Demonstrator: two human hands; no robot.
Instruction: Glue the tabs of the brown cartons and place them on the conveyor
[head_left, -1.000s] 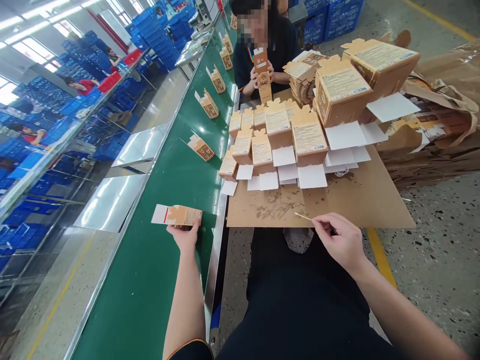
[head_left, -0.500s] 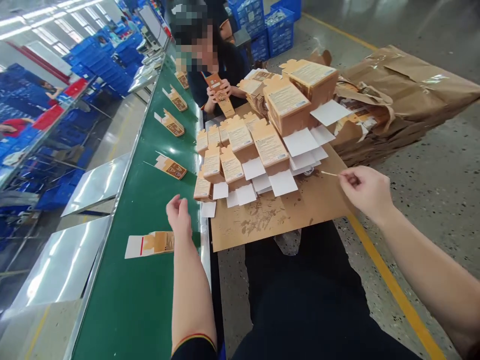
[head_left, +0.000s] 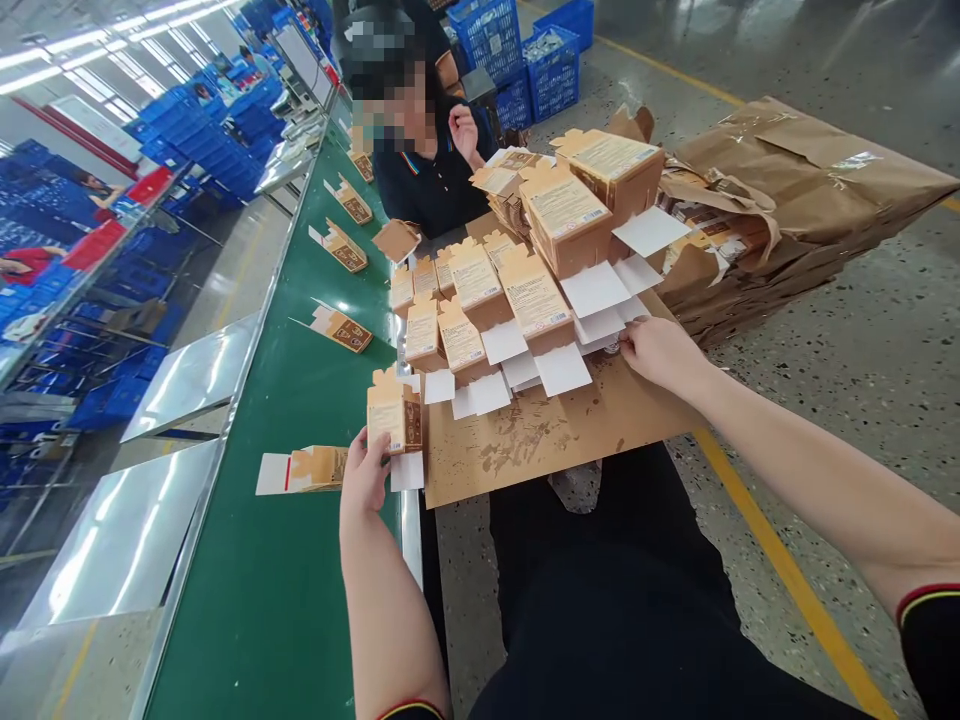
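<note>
Left hand (head_left: 364,472) is clamped on a tan printed carton (head_left: 386,415), thumb across its lettered face, holding it over the metal rail between the green conveyor belt (head_left: 262,600) and the cardboard sheet (head_left: 540,435). Tabbed end away from the wearer, white flap (head_left: 407,472) hanging towards the body! Well apart from it, over on the other side, the right hand (head_left: 660,352) has its fingertips drawn together just beside the white flaps of the grouped cartons; whether they pinch anything, I cannot tell. Just left of the left hand, another carton (head_left: 319,468) lies on the belt, its white flap pointing away from the hand.

Moving up the sheet, grouped cartons (head_left: 534,295) sit in close ranks, the tallest-looking ones to the right, dark stains on the bare cardboard in front. Further along the belt, more cartons (head_left: 349,333) stand spaced in a line. Right of the sheet, a brown paper bundle (head_left: 810,190) gapes open at its near end. Across the way, a co-worker in a dark shirt (head_left: 431,195) has one hand raised, and behind, blue crates (head_left: 553,78) are stacked on the floor.
</note>
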